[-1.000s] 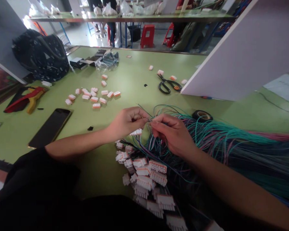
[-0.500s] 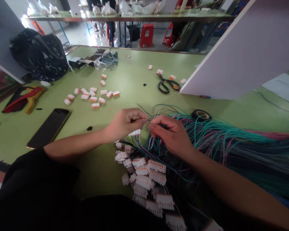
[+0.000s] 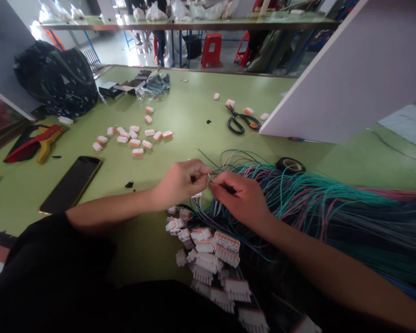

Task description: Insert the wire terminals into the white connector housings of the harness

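Observation:
My left hand [image 3: 183,181] and my right hand [image 3: 241,195] meet fingertip to fingertip over the front of the table. Both are closed in a pinch on a thin wire [image 3: 210,176], whose tip shows pale between them. A large bundle of green, pink and dark wires [image 3: 298,189] runs off to the right, partly under my right hand and forearm. Below my hands hang many white connectors with orange edges [image 3: 208,261], joined to wires. One loose wire end [image 3: 204,154] sticks up behind my fingertips.
Loose white-orange connectors [image 3: 133,135] lie left of centre. Black scissors [image 3: 243,122], a roll of black tape [image 3: 290,165] and a small screwdriver [image 3: 298,139] lie right. A phone [image 3: 71,184], red-yellow pliers [image 3: 38,141] and a dark bag [image 3: 55,78] are left. A white panel [image 3: 333,83] rises right.
Both hands have shifted slightly down and left. A pale wire tip now shows between the fingertips. The other things on the table lie as before.

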Tool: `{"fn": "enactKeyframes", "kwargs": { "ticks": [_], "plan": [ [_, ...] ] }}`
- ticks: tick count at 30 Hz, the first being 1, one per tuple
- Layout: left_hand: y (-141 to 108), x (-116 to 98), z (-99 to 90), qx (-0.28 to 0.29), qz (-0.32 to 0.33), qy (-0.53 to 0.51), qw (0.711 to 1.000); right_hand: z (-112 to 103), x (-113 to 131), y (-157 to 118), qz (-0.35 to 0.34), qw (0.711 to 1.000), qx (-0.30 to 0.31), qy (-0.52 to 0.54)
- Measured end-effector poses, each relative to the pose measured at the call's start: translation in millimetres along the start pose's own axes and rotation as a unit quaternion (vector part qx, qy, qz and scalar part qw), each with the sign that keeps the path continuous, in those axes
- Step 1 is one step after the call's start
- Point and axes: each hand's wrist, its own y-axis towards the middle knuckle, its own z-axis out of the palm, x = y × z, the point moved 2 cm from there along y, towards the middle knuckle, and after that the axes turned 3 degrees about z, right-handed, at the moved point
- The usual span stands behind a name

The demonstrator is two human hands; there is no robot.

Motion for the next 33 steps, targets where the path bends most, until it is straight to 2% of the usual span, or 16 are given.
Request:
{"fn": "enactKeyframes", "kwargs": {
  "ticks": [9,16,18,25,33],
  "plan": [
    [-3.0,4.1,3.4,-0.018,0.023,0.027,0.999,1.4,0.3,-0.8,0.015,1.000,0.012,-0.007],
    [-3.2,7.4,4.3,0.000,-0.008,-0.005,1.000,-3.5,-1.4,4.9,0.060,0.992,0.015,0.110],
    [-2.9,7.0,2.8,0.015,-0.013,-0.019,1.000,-4.8,-2.5,5.3,0.058,0.992,0.008,0.111],
    [-4.7,2.8,-4.0,0.045,-0.009,-0.010,0.999,-5.2,-2.3,-0.2,-0.012,0.999,-0.032,-0.033],
    [-3.9,-0.1,-3.5,0.040,0.024,0.035,0.998,-0.6,-4.5,-1.5,-0.092,0.975,-0.042,-0.198]
  ]
}}
